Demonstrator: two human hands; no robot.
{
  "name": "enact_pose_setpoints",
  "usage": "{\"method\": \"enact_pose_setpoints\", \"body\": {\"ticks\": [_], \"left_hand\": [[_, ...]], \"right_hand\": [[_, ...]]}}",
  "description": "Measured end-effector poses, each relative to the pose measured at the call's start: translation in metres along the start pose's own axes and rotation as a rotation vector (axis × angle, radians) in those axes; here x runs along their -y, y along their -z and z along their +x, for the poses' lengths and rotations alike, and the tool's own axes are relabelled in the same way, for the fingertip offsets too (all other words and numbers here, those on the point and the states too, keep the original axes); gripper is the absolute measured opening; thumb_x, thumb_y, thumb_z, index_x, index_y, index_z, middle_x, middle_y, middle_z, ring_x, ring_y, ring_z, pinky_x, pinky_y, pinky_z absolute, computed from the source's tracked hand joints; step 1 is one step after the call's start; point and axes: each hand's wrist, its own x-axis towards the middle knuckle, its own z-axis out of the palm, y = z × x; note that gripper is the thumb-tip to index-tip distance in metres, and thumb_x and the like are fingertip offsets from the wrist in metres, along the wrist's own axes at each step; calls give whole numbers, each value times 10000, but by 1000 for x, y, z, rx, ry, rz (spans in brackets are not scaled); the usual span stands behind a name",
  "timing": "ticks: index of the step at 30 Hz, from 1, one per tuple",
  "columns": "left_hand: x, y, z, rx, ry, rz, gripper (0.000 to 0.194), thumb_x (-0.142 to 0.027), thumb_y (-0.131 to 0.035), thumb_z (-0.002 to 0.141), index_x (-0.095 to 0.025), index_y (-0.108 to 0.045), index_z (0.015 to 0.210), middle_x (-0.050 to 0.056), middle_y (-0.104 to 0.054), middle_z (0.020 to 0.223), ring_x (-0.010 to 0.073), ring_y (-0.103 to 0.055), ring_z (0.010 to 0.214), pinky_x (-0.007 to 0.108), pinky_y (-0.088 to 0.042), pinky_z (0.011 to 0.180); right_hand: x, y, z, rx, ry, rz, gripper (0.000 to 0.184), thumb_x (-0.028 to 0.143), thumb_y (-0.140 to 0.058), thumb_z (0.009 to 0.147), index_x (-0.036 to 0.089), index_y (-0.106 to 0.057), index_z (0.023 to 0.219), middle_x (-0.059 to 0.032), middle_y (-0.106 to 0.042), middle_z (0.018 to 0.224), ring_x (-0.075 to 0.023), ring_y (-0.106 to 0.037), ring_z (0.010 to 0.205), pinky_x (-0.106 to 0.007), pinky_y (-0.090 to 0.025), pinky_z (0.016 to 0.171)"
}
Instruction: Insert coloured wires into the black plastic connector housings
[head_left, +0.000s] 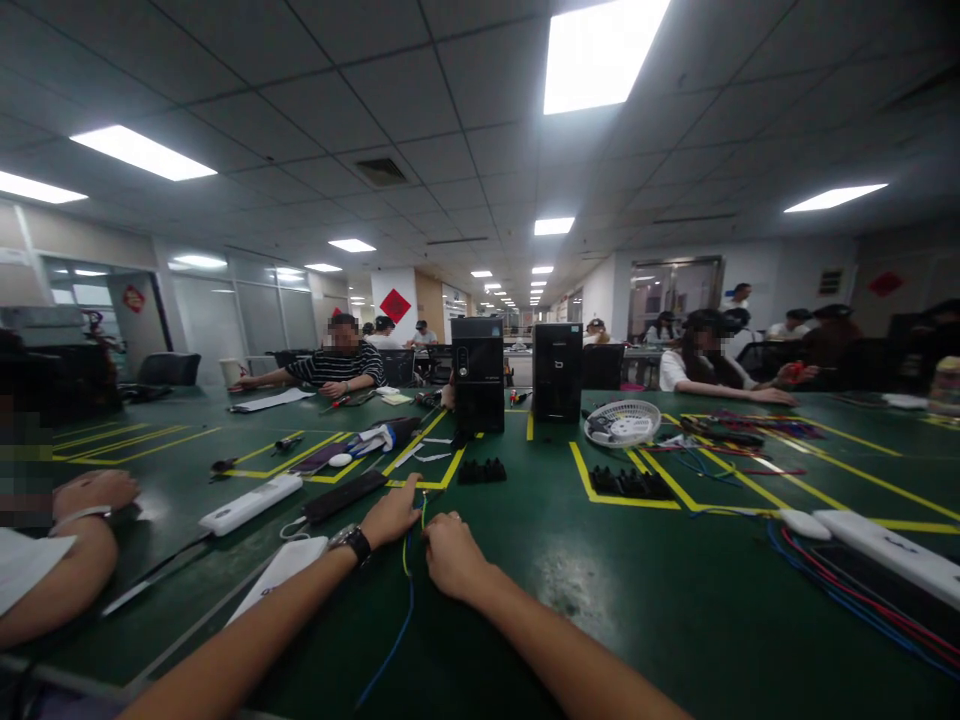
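Just left of the table's middle, my left hand [391,515] has its fingers closed at a thin yellow-green wire [407,560], with a dark watch on the wrist. My right hand [455,556] is curled closed at the same wire from the other side; its fingertips are partly hidden. The short upper end of the wire pokes up between both hands. Below them the yellow-green wire meets a blue wire [399,640], which trails over the green table [517,640] towards me. Under my left forearm lies a white power strip [274,580].
Beyond my hands stand two black computer towers [478,385] [557,380] and black clip-like parts [482,470]. A white basket [622,424] and wire bundles [757,425] lie right. Another power strip [251,503] and a co-worker's arm [94,495] are left. People sit across the table.
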Motion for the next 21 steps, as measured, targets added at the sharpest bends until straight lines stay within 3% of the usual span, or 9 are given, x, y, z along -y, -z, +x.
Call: {"method": "enact_pose_setpoints", "body": {"ticks": [4,15,18,21], "left_hand": [[1,-1,6,-63,-12,-30,509,-216,-452,799,-165,-331,1290,106,-634,930,219,-627,868,279,-411,704],[-12,-6,21,-34,-41,-74,460,-252,-477,786,-192,-389,1233,54,-662,844,207,-638,821,270,-420,689],[0,-15,25,-28,-148,-40,449,-334,-509,763,-170,-430,1174,103,-654,990,239,-613,937,304,-422,791],[28,-35,46,-38,-202,-2,388,-405,-502,744,-200,-469,1072,87,-655,1044,261,-596,982,332,-419,833]], "right_hand": [[4,-4,1,-59,20,-112,259,131,-458,802,100,-659,963,-167,-628,1035,-273,-533,1014,-387,-427,850],[5,-2,4,-65,30,-148,270,226,-477,799,130,-649,983,-143,-652,1031,-284,-566,1005,-415,-456,835],[6,-10,5,-63,27,-172,317,275,-487,791,136,-620,1042,-140,-645,1063,-293,-583,991,-435,-479,808],[-4,-15,10,-14,96,-175,362,337,-499,786,149,-610,1076,-137,-634,1096,-293,-595,980,-416,-502,775]]}}
